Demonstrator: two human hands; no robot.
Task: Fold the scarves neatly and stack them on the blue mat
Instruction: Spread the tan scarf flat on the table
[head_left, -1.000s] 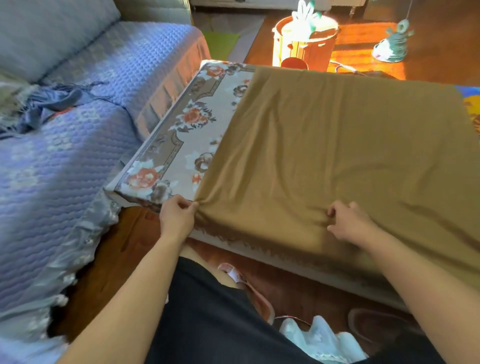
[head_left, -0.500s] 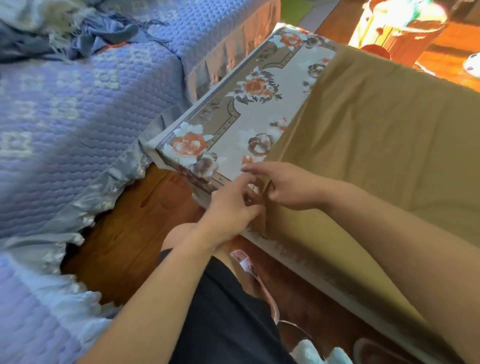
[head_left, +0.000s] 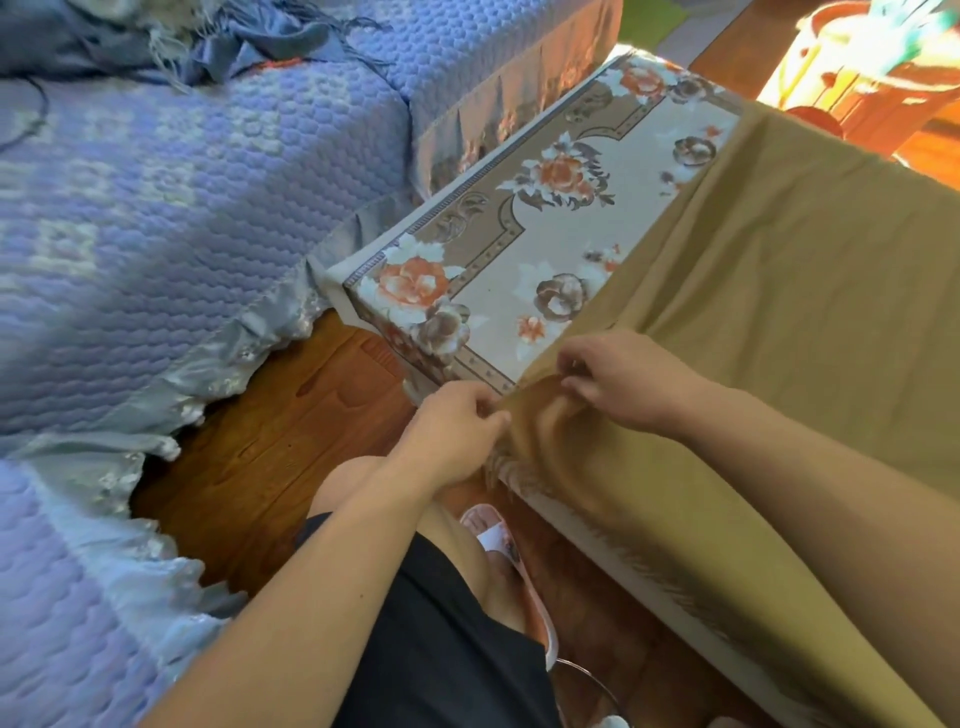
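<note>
Right hand (head_left: 618, 384) had crossed over to join left hand (head_left: 457, 421); both pinched the scarf (head_left: 779, 312) corner at the desk (head_left: 498, 270) edge, fold likely starting.

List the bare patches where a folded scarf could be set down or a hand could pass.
Free: the floral tabletop between its patterned border and the tan scarf's left edge; the quilted blue cover below the heaped blue-grey scarf. Crowded: the table's near corner, where left hand and right hand pinch the scarf.
</note>
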